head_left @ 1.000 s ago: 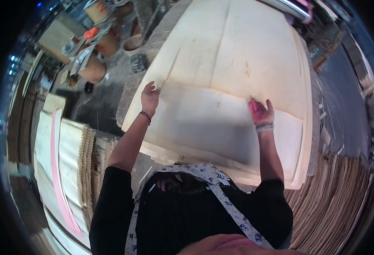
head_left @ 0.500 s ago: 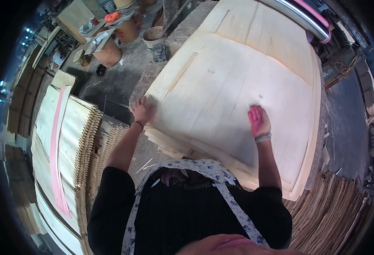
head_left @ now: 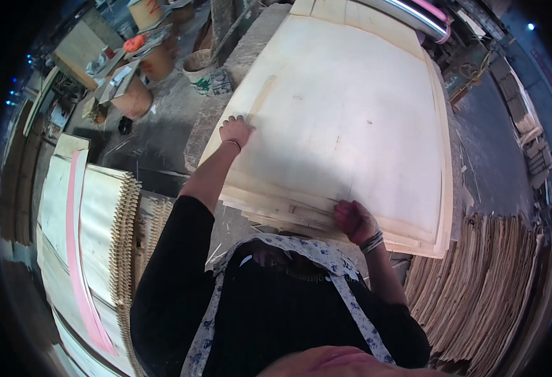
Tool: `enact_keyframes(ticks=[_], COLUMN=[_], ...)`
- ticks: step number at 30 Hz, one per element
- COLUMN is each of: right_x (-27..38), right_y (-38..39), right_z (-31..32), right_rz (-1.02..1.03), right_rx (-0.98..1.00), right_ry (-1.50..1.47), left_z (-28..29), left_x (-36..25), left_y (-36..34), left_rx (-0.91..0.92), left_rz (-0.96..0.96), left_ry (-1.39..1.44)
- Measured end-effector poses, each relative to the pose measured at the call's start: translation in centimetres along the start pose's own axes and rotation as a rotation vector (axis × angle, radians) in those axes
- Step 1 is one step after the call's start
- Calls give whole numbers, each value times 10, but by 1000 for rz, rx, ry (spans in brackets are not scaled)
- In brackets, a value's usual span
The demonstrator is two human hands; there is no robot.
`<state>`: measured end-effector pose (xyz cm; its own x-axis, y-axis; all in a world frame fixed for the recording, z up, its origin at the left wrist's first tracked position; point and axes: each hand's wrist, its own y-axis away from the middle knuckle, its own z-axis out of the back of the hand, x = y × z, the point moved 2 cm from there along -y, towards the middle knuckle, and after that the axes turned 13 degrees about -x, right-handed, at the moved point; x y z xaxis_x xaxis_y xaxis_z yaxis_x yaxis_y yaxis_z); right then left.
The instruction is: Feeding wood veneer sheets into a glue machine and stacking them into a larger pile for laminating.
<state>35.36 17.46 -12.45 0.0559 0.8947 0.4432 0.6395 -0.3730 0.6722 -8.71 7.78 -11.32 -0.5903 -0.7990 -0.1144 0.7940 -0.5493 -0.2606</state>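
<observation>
A person in a black top and a floral-strapped apron point(head_left: 351, 301) leans over a tall stack of thin, pale wood veneer sheets point(head_left: 345, 125), seen from above through a curved lens.

Far left of the stack stands a separate pile of veneer point(head_left: 100, 207), its layered edges showing, with a pink strip point(head_left: 75, 239) running along its top. Above that pile, still left of the stack, brown cardboard drums point(head_left: 138, 94) and a small white bucket point(head_left: 197, 66) stand on a dusty grey floor.

The left hand point(head_left: 235, 131) rests on the stack's left edge, palm down, fingers spread flat on the top sheet; a thin band circles the wrist. The top sheet is large and smooth, with a few faint marks, and covers most of the stack.

The right hand point(head_left: 353, 220) is at the stack's near edge, fingers curled onto the stepped ends of the sheets there; whether it pinches one sheet or only presses on them, I cannot tell. Bangles sit at its wrist.

Right of the stack, darker veneer sheets point(head_left: 477, 283) stand on edge, fanned. A metal roller point(head_left: 408, 16) lies beyond the stack's far end.
</observation>
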Motion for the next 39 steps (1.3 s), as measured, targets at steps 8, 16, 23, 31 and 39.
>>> enact_keyframes(ticks=[8, 16, 23, 31, 39], right_x=[-15, -17, 9, 74, 172], right_y=[46, 30, 31, -5, -125], right_z=[-4, -9, -4, 22, 24], right_rz=[103, 126, 110, 318, 222], right_rx=[18, -113, 22, -158, -309], right_ry=[-395, -699, -495, -133, -174], left_z=[-13, 17, 19, 38, 21], left_x=[34, 117, 133, 158, 201], left_y=[2, 144, 193, 236, 311], left_rx=[-249, -259, -323, -450, -522], left_rz=[-173, 624, 828, 886, 1182], left_ry=[467, 1365, 1516, 1440, 1352])
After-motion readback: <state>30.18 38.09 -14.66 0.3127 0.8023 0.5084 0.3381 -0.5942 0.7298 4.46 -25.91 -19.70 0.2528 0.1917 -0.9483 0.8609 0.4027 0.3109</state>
